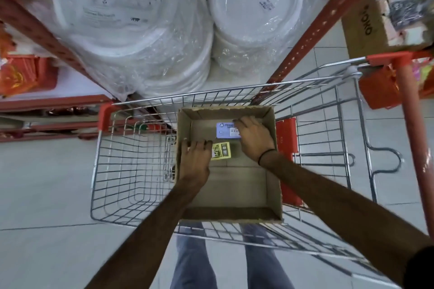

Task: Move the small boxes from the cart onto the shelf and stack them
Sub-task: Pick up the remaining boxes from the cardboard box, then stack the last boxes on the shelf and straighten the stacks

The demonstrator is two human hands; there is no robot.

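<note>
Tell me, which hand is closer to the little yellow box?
Left. The left hand touches the yellow box at its left edge. The right hand is up and to the right, resting on the pale blue box instead.

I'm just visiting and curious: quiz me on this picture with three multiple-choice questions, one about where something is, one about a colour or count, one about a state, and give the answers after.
1. Where do the small boxes lie?
A. On the floor tiles
B. In the open cardboard carton inside the cart
C. On the shelf beside the plates

2. How many small boxes show in the carton?
A. Two
B. Five
C. None

3. What are the hands doing?
A. Pushing the cart handle
B. Hanging at the person's sides
C. Both reaching down into the carton

Answers:
1 B: the cardboard carton sits in the wire cart with the boxes on its bottom.
2 A: a yellow box and a pale blue box.
3 C: the left hand rests at the yellow box, the right hand on the blue one.
</note>
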